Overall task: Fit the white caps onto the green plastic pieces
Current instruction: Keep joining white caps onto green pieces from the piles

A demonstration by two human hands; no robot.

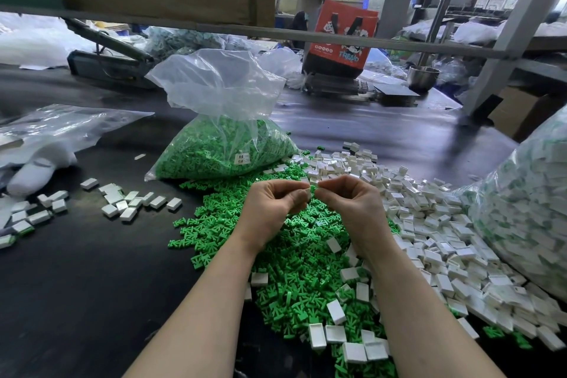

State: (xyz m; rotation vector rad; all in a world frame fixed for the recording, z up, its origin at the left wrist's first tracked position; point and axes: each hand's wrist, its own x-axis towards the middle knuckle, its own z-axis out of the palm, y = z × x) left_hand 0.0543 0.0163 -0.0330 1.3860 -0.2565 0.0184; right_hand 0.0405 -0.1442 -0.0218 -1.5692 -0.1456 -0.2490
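White cap (306,193) between 2 hands (313,202)

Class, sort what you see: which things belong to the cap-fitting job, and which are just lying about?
Job:
left hand
right hand
white cap
green pieces
white caps pile

Lying about:
metal bowl
red box

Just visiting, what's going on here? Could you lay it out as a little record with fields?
Job: fitting white caps onto green plastic pieces
Left hand: pinches a white cap
Right hand: fingertips pinched beside that cap; what they hold is hidden
Green pile: loose on the black table, under the hands
White pile: to the right
Open bag: green pieces, behind the hands
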